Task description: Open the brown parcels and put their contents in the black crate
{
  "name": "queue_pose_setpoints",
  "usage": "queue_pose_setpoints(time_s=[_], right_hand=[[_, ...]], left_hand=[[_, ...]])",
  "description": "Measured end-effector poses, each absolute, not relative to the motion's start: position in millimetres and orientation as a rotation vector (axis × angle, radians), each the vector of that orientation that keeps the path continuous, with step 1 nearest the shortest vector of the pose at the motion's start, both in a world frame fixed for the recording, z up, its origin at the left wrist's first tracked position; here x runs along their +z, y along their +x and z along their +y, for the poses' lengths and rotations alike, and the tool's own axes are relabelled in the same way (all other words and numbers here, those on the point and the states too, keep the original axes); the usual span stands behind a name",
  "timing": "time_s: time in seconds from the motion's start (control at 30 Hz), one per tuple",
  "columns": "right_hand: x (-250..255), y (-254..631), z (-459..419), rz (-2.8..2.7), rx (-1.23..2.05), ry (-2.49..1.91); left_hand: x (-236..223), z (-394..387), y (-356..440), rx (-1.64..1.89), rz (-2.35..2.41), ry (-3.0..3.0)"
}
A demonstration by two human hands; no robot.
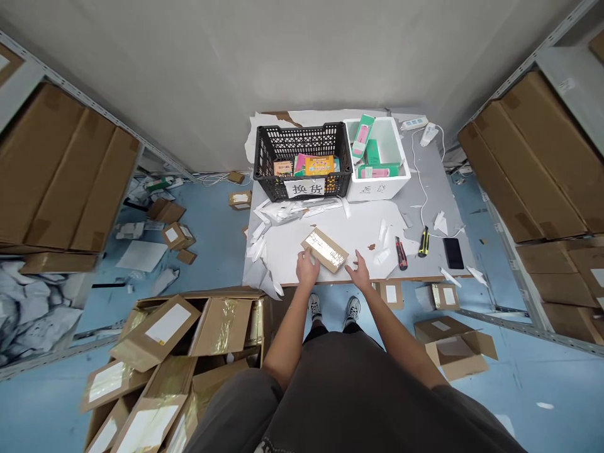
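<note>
A small brown cardboard box (330, 246) with a creased white label on top lies slanted on the table in front of me. At its near left edge, my left hand (307, 268) touches the cardboard with fingers slightly spread. My right hand (359, 272) is by the box's right end, fingers apart and holding nothing; whether a fingertip touches the box is unclear. Behind the box stand a black plastic crate (264, 179) of colourful packs and a white foam box (401, 179) with green and pink packages.
A red utility knife (401, 253), a yellow utility knife (423, 241) and a phone (453, 253) lie to the right. Paper scraps (283, 211) litter the table. A large carton (267, 314) of parcels stands at left; an open box (455, 346) sits on the floor.
</note>
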State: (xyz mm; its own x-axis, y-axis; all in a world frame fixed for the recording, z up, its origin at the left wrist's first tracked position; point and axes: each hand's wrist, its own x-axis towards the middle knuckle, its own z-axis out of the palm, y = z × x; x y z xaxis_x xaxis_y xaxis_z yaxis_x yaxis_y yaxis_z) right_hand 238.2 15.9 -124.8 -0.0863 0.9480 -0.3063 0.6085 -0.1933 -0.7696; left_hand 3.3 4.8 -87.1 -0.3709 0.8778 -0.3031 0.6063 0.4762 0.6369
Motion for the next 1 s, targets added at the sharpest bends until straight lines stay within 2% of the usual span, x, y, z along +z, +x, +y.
queue_pose_setpoints(time_s=[0.13, 0.2, 0.33, 0.47, 0.6, 0.73, 1.0], right_hand=[[-125.1, 224.7, 28.1, -1.754, 1.266, -1.652], [-118.1, 219.4, 28.0, -1.836, 1.181, -1.535], [-100.9, 214.5, 10.2, -2.058, 0.961, -1.280], [-102.3, 205.6, -15.1, -2.238, 0.951, -1.205], [-118.7, 194.7, -25.0, -2.384, 0.997, -1.312], [-131.4, 190.4, -18.3, -2.428, 0.902, -1.567], [-150.9, 196.3, 3.6, -2.237, 0.860, -1.836]], left_hand=[[-95.4, 0.9, 42.5, 0.658, 1.964, 0.972], [-103.0, 1.2, 48.5, 0.810, 1.868, 0.844], [-119.5, 4.2, 32.5, 1.130, 1.571, 0.731], [-141.2, 5.9, 11.2, 1.121, 1.404, 0.652], [-163.8, 4.6, -4.0, 1.006, 1.450, 0.501], [-178.5, 1.1, -16.4, 0.942, 1.598, 0.438], [-174.0, -14.5, -22.4, 0.889, 1.741, 0.849]])
